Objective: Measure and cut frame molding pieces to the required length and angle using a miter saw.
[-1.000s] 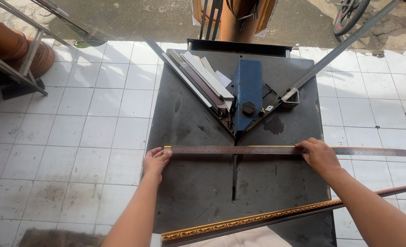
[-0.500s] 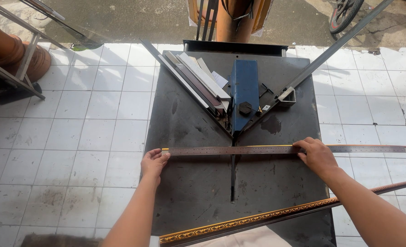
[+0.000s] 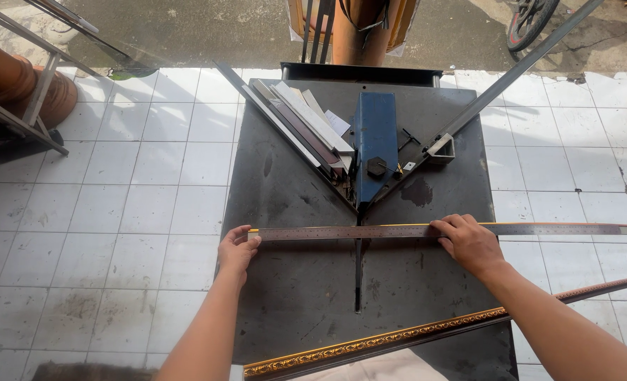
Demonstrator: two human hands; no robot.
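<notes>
A long metal ruler (image 3: 342, 231) lies flat across a dark metal work table (image 3: 292, 296), on top of a thin strip with a gold edge that runs off to the right. My left hand (image 3: 237, 248) presses the ruler's left end with its fingertips. My right hand (image 3: 469, 243) rests palm down on the ruler right of the table's middle. Behind the ruler stands a blue V-shaped cutter head (image 3: 375, 144) with two angled guide rails.
An ornate gold and brown frame moulding (image 3: 398, 337) lies diagonally along the table's near edge. Several loose moulding offcuts (image 3: 303, 127) are stacked by the left rail. White floor tiles (image 3: 116, 212) surround the table. Clay pots (image 3: 17, 85) and a metal rack stand at far left.
Both hands stay on the ruler; the view has shifted slightly and the ruler sits about where it was.
</notes>
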